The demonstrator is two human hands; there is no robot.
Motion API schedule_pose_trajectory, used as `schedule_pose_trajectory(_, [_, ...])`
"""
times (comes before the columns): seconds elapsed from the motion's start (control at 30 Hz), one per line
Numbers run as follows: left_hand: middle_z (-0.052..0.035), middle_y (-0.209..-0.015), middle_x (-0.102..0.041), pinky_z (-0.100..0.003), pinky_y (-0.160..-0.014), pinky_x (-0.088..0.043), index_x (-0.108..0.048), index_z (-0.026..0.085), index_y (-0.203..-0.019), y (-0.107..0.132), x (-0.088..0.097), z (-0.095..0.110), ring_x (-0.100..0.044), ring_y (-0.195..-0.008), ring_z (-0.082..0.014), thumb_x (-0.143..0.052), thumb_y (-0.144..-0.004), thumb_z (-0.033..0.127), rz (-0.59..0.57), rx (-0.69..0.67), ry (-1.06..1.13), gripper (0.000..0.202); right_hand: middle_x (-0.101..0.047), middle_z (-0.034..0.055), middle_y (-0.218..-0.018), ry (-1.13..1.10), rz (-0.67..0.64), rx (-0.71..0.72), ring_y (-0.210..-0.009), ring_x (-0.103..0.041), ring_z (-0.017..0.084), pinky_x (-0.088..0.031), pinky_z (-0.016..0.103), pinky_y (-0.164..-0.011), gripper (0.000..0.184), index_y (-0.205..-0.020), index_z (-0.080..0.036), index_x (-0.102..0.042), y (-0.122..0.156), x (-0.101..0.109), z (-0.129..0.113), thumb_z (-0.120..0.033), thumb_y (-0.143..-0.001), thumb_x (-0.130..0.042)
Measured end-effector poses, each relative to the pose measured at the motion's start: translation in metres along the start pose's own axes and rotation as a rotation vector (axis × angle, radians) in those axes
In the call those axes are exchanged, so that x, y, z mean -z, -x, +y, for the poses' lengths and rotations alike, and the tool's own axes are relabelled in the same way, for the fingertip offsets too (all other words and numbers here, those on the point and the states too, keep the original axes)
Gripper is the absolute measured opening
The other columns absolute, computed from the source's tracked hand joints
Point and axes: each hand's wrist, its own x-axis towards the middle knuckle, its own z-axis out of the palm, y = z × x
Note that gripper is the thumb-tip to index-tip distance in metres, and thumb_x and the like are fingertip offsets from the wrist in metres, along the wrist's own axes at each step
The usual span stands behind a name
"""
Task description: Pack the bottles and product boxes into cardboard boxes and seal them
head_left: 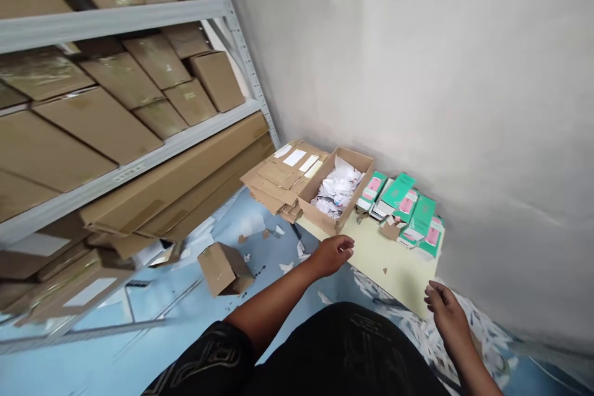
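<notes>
While I sit at the low worktop (394,266), stock reads thus.

1. Open carton (320,215): 12 o'clock of my left hand (335,253), just beyond fingertips, seems not touching. Holds crumpled paper (338,189).
2. Left hand: loosely curled, empty.
3. Right hand (445,312): 5 o'clock, at worktop's near edge, fingers spread, empty.
4. Green-pink packs (411,207): 2 o'clock, against wall.
5. Flat cartons (283,176): 11 o'clock, stacked beside the open carton.

Handling, my est.: grip carton by near wall w/ both hands, keep level, no paper spilled.

Not legible: pack print. Hidden: carton btm, under paper. My lap cuts off the near floor.

Nothing is legible on the green boxes (421,215) or white carton labels (294,158).
</notes>
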Motion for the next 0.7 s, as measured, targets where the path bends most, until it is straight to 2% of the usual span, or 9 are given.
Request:
schedule_pose_trajectory(0.1, [-0.0086,-0.111,-0.076,-0.034,-0.09,-0.055,-0.071,0.018,-0.113,0.0,0.023,-0.002,-0.071,-0.1,-0.0215,-0.064,-0.089,0.032,0.159,0.016,0.034,0.029,-0.075,0.0075,-0.099,0.001,-0.111,0.021,-0.092,-0.073,0.028,-0.057,0.039,-0.081,0.06,-0.117,-0.02,-0.068,-0.029,-0.017,-0.032,-0.067,-0.079,-0.063])
schedule_pose_trajectory(0.2, [-0.0087,-0.112,-0.076,-0.033,-0.09,-0.055,-0.071,0.019,-0.113,0.006,0.048,-0.005,-0.071,-0.102,-0.0215,-0.063,-0.09,0.034,0.264,0.033,0.048,0.028,-0.075,0.0068,-0.098,-0.001,-0.185,0.068,-0.09,-0.073,0.028,-0.057,0.038,-0.078,0.058,-0.115,-0.02,-0.069,-0.044,-0.036,-0.068,-0.065,-0.077,-0.065])
schedule_pose_trajectory(0.3, [-0.0081,-0.109,-0.076,-0.032,-0.09,-0.056,-0.071,0.019,-0.111,0.01,0.078,-0.016,-0.071,-0.1,-0.0207,-0.062,-0.09,0.033,0.342,0.067,0.027,0.027,-0.074,0.0065,-0.094,-0.031,-0.253,0.103,-0.084,-0.072,0.026,-0.057,0.037,-0.074,0.057,-0.112,-0.02,-0.069,-0.046,-0.061,-0.105,-0.064,-0.075,-0.068])
schedule_pose_trajectory(0.4, [-0.0069,-0.106,-0.077,-0.032,-0.088,-0.056,-0.071,0.019,-0.11,0.007,0.115,-0.037,-0.071,-0.098,-0.0198,-0.062,-0.089,0.032,0.409,0.108,-0.005,0.026,-0.074,0.0065,-0.092,-0.056,-0.329,0.134,-0.08,-0.071,0.025,-0.057,0.036,-0.072,0.057,-0.11,-0.019,-0.069,-0.039,-0.093,-0.144,-0.063,-0.073,-0.072])
schedule_pose_trajectory(0.57, [-0.0044,-0.106,-0.077,-0.031,-0.088,-0.056,-0.072,0.021,-0.109,-0.015,0.199,-0.087,-0.071,-0.098,-0.0192,-0.062,-0.088,0.031,0.427,0.149,-0.12,0.025,-0.074,0.0059,-0.086,-0.136,-0.439,0.188,-0.075,-0.069,0.023,-0.055,0.035,-0.071,0.056,-0.109,-0.019,-0.069,-0.019,-0.169,-0.208,-0.062,-0.073,-0.076])
schedule_pose_trajectory(0.7, [-0.0047,-0.111,-0.076,-0.029,-0.091,-0.054,-0.071,0.021,-0.114,-0.047,0.286,-0.128,-0.07,-0.102,-0.0192,-0.063,-0.088,0.028,0.427,0.177,-0.189,0.028,-0.075,0.0066,-0.086,-0.21,-0.57,0.148,-0.077,-0.069,0.023,-0.056,0.036,-0.074,0.053,-0.113,-0.02,-0.069,0.005,-0.253,-0.265,-0.06,-0.079,-0.075])
